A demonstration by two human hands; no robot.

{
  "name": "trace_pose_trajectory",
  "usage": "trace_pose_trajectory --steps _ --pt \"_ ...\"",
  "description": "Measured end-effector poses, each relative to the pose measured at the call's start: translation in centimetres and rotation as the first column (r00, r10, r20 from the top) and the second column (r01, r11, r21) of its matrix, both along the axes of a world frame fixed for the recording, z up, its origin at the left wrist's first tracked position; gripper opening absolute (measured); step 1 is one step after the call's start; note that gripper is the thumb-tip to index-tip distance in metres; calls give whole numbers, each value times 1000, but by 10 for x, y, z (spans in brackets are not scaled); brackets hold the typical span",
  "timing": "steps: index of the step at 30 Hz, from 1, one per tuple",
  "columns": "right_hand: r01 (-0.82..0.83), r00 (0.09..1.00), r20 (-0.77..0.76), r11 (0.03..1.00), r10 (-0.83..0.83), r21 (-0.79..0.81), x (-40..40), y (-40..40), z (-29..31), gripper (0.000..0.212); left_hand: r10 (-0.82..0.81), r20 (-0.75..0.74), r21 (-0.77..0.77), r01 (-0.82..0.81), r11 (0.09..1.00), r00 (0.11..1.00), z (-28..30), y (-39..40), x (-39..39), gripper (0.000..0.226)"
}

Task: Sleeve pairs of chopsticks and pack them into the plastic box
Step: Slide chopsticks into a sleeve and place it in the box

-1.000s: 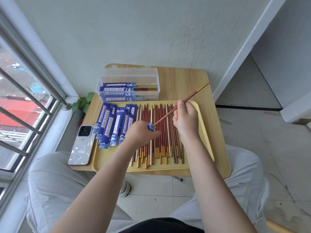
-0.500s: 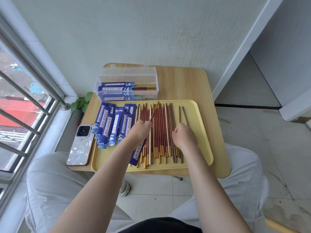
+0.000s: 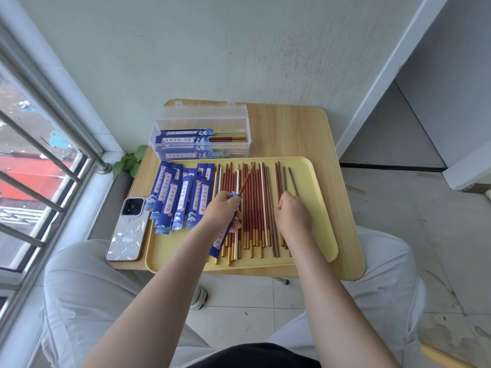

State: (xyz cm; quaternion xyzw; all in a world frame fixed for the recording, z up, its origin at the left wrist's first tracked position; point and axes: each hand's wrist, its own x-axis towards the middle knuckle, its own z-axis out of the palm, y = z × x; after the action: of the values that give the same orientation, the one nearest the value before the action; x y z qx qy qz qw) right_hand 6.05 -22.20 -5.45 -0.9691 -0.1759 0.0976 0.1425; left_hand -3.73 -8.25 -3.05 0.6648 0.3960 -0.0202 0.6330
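— So what has the left hand point(image 3: 221, 209) got?
— Its fingers are wrapped round a blue sleeve point(image 3: 222, 236) with a red chopstick point(image 3: 245, 180) poking out of the top, slanting up and to the right over the others

— And the right hand point(image 3: 292, 212)?
— Curled, knuckles up, down on the loose chopsticks point(image 3: 259, 208) at the right of the row. Whether it pinches one I cannot tell; the fingertips are hidden

— Where do those loose ones lie?
— Side by side in a yellow tray point(image 3: 316, 203), mostly red with gold ends, a few white or brown

— The other sleeves?
— A fanned heap of empty blue sleeves point(image 3: 180, 197) on the left part of the tray, just beside the left hand

— And the box?
— The clear plastic box point(image 3: 200, 140) stands on the wooden surface point(image 3: 289, 131) behind the tray, lid up, with sleeved pairs point(image 3: 191, 138) stacked lengthwise inside

— Anything else?
— A phone point(image 3: 127, 232) lies left of the tray, at the edge of the surface, and a small green plant point(image 3: 130, 162) shows by the window rail
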Motion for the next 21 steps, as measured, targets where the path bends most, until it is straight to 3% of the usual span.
trace_pose_trajectory --steps 10,12,15,18,21 --pt "51 997 -63 999 -52 -5 3 5 2 19 2 42 47 -4 999 999 -1 0 0 22" --pt "62 995 -86 996 -57 59 4 6 5 25 -8 51 55 5 998 999 -1 0 -1 22" --pt "58 991 -128 975 -31 214 5 7 16 15 -11 73 60 6 998 997 0 1 -4 19" --pt "54 981 -191 901 32 430 4 6 32 8 -3 89 64 -2 998 996 0 2 -6 17" --pt "70 969 -230 805 84 589 2 7 51 16 5 106 54 -11 998 994 0 4 -3 16"
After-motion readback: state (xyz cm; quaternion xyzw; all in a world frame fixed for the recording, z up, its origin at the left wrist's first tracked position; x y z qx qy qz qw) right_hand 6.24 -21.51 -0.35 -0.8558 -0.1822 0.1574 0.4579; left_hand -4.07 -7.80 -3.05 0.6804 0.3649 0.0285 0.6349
